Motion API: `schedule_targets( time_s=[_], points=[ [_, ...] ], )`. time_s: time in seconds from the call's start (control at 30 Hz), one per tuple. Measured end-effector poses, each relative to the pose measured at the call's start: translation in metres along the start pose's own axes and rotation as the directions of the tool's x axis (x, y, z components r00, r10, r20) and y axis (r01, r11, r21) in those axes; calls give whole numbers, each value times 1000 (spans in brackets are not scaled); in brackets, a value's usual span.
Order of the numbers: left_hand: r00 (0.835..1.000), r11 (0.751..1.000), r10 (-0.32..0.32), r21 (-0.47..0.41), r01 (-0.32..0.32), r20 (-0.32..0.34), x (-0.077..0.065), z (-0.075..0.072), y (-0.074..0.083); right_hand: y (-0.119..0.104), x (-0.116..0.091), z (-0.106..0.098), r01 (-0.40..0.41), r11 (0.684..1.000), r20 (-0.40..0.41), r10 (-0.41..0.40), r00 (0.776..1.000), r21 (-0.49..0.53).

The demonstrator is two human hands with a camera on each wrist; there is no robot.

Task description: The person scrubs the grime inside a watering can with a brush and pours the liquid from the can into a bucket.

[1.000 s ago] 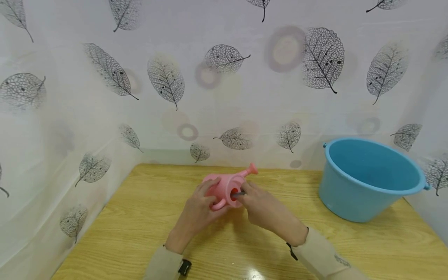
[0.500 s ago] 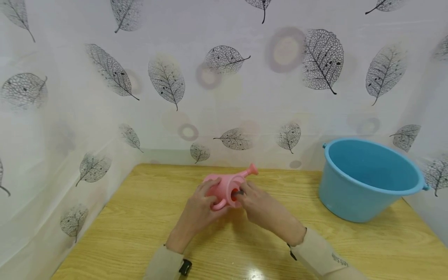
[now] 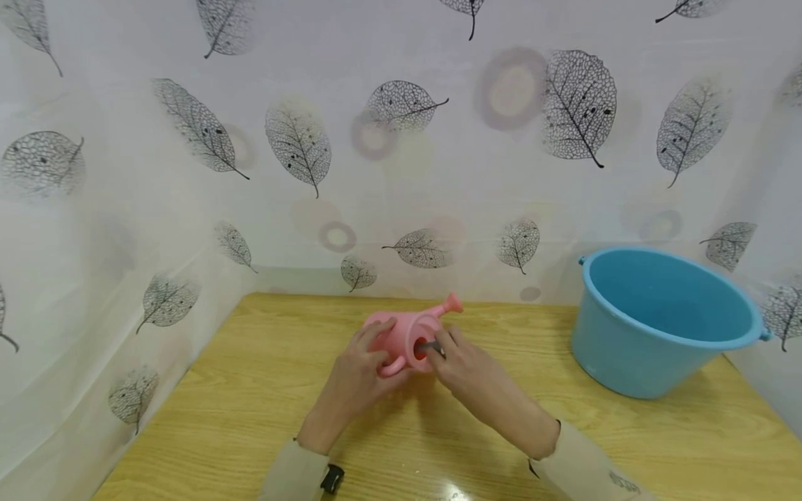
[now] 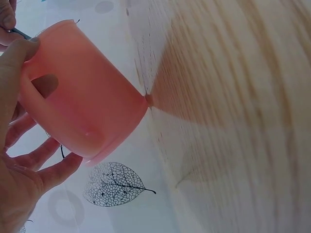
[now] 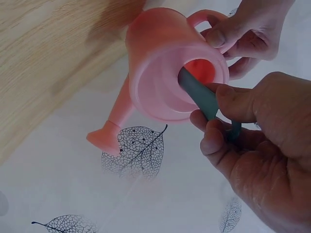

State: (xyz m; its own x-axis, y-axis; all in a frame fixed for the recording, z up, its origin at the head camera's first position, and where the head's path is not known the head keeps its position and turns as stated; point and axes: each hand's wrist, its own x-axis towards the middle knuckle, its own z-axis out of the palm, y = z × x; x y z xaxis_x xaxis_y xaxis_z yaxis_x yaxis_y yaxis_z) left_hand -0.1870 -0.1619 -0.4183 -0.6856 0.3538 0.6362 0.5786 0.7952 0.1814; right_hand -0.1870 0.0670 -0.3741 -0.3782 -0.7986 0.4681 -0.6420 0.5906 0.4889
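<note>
- Pink watering can (image 3: 391, 339): just below the middle of the head view, over the tabletop (image 3: 263, 396), tipped on its side; whether it touches the wood I cannot tell.
- Its round opening (image 5: 203, 71), reddish inside, sits on the can's 4 o'clock side in the head view.
- The spout (image 3: 452, 303) points to 2 o'clock; the handle (image 3: 392, 366) lies at 7 o'clock.
- Grey-green tool (image 5: 199, 94): its narrow end is at the opening; how deep it reaches I cannot tell.
- Left hand (image 3: 360, 365): at 8 o'clock from the can, gripping it, thumb by the handle, the other fingers spread around the body.
- Right hand (image 3: 466, 369): at 4 o'clock from the can, fingers drawn close together, pinching the tool.
- Light sleeves (image 3: 291, 472) cover both forearms, coming in from 7 and 5 o'clock; a black strap (image 3: 332, 479) shows at the left wrist.
- Blue bucket (image 3: 626, 358): upright on the tabletop at 3 o'clock, well apart from the can.
- White sheet (image 3: 438, 181) printed with dark leaves: hangs behind the tabletop at 12 o'clock and along both sides.
</note>
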Motion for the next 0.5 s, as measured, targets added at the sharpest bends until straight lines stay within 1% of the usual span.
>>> schedule_targets(
  time_s=[0.2,0.5],
  points=[
    [1000,1000,-7,-13,7,-3,1,0,0,2,-4,-7,-6,1000,-5,6,1000,8],
    [1000,1000,-9,-13,9,0,0,1,0,3,-5,-15,7,1000,19,-6,1000,-23]
  ],
)
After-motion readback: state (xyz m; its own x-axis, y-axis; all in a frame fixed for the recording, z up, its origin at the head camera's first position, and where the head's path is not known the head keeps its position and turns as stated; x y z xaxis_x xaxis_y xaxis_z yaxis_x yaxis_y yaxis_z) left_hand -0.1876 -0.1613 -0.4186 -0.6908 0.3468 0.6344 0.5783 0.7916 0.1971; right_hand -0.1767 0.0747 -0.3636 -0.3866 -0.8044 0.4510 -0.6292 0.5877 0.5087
